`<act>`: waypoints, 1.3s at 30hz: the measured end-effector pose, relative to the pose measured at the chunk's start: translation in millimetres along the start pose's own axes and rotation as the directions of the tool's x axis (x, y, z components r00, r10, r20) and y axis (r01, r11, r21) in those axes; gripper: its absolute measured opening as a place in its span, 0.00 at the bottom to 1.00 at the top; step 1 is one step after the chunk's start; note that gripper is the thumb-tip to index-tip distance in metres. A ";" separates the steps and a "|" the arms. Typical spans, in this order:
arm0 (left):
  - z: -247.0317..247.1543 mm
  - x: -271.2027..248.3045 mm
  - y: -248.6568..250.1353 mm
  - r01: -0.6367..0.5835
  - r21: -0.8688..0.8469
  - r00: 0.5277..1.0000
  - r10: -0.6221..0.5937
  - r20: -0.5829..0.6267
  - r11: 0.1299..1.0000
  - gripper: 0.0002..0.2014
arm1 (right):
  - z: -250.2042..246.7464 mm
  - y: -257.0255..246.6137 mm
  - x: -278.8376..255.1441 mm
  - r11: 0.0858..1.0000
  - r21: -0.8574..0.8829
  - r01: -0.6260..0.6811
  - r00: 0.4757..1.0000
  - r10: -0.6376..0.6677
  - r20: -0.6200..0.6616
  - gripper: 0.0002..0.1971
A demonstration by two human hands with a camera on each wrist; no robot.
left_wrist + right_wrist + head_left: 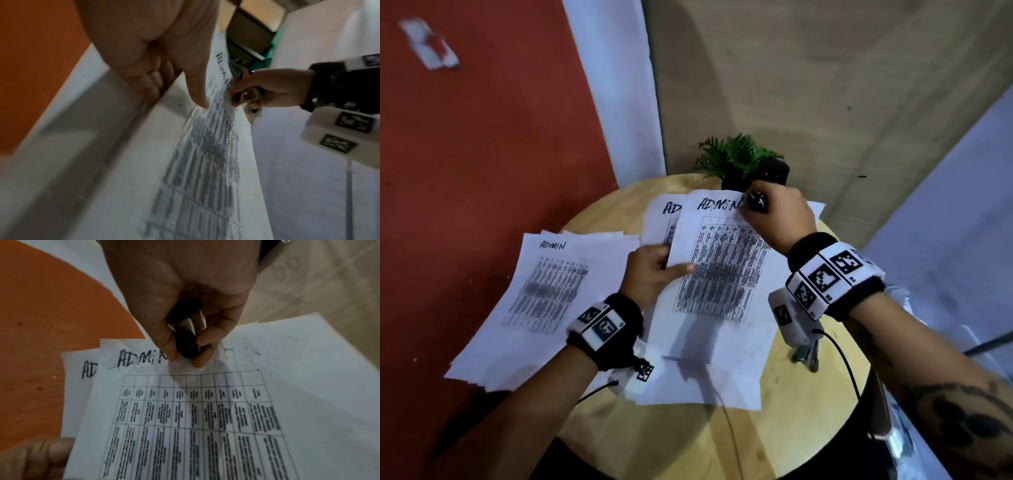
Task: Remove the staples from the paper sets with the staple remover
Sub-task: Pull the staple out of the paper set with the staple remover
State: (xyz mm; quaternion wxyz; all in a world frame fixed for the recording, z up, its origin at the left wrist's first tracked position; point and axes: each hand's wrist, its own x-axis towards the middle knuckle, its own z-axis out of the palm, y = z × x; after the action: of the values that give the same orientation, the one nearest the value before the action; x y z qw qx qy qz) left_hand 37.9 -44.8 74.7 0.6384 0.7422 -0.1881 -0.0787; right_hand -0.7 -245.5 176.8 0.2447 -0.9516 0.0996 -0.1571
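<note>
1. The round worktop (688, 442) carries all the paper.
2. The paper set (717, 301) being worked on lies under both hands, with its top corner right below the right grip.
3. The left hand (650, 275) pinches the side edge of this set, thumb on top, and should hold it flat.
4. The right hand (777, 214) is clamped tight round the black staple remover (188, 339), at the top corner.
5. I cannot see the staple, so pull gently; the paper there already looks torn.
</note>
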 end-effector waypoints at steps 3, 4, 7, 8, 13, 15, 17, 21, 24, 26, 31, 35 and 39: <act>-21.4 -9.2 31.0 -0.105 0.288 0.994 0.109 0.000 0.952 0.20 | -29.3 -16.5 -5.6 1.000 -0.025 0.015 1.000 -0.015 0.006 0.04; -28.1 -11.9 45.3 -0.108 0.335 0.989 0.137 -0.064 0.936 0.23 | -38.2 -22.1 -7.1 0.999 -0.039 0.022 1.000 -0.022 0.013 0.02; -42.0 -9.8 90.6 -0.163 0.334 0.927 0.260 -0.271 0.928 0.28 | -65.7 -42.3 -14.1 0.996 -0.070 0.064 0.998 -0.064 0.001 0.02; -41.5 -6.8 105.5 -0.191 0.296 0.914 0.280 -0.294 0.936 0.28 | -73.3 -48.3 -16.7 0.994 -0.079 0.074 0.997 -0.075 -0.009 0.02; -32.8 -1.6 158.2 -0.275 0.061 0.946 0.281 -0.163 0.960 0.17 | -104.7 -73.8 -30.6 0.989 -0.122 0.085 0.990 -0.098 -0.100 0.05; -31.0 -5.5 169.2 -0.260 -0.019 0.956 0.254 -0.147 0.965 0.11 | -112.3 -79.5 -34.1 0.989 -0.123 0.086 0.986 -0.102 -0.130 0.05; -29.8 -10.4 178.0 -0.294 -0.051 0.946 0.283 -0.161 0.954 0.08 | -117.1 -81.8 -35.2 0.990 -0.090 0.105 0.980 -0.119 -0.157 0.05; -29.7 -23.2 195.6 -0.349 -0.093 0.925 0.326 -0.197 0.933 0.06 | -127.8 -84.1 -38.6 0.961 0.109 0.255 0.901 -0.195 -0.389 0.09; -35.2 -31.6 206.1 -0.396 -0.099 0.901 0.366 -0.232 0.913 0.07 | -136.7 -93.2 -47.3 0.926 0.210 0.313 0.842 -0.168 -0.512 0.18; -37.5 -36.4 213.4 -0.423 -0.115 0.890 0.388 -0.240 0.899 0.10 | -139.8 -102.3 -52.6 0.896 0.310 0.319 0.890 -0.170 -0.423 0.26; -39.8 -45.6 229.5 -0.402 -0.166 0.905 0.365 -0.217 0.900 0.07 | -139.4 -125.1 -62.0 0.792 0.553 0.259 0.965 -0.234 -0.116 0.22; -39.1 -56.2 238.8 -0.385 -0.233 0.919 0.349 -0.183 0.893 0.06 | -138.2 -137.0 -69.0 0.768 0.524 0.369 0.920 -0.381 -0.090 0.25; -40.1 -63.8 244.9 -0.387 -0.257 0.919 0.349 -0.183 0.886 0.06 | -139.4 -143.2 -77.0 0.678 0.450 0.582 0.813 -0.506 -0.289 0.29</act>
State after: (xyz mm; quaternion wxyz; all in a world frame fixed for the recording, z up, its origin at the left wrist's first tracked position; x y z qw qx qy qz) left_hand -50.0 -11.7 313.0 0.7538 0.5956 -0.2696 0.0663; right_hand -104.8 -162.4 344.5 0.4258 -0.8217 -0.2176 -0.3100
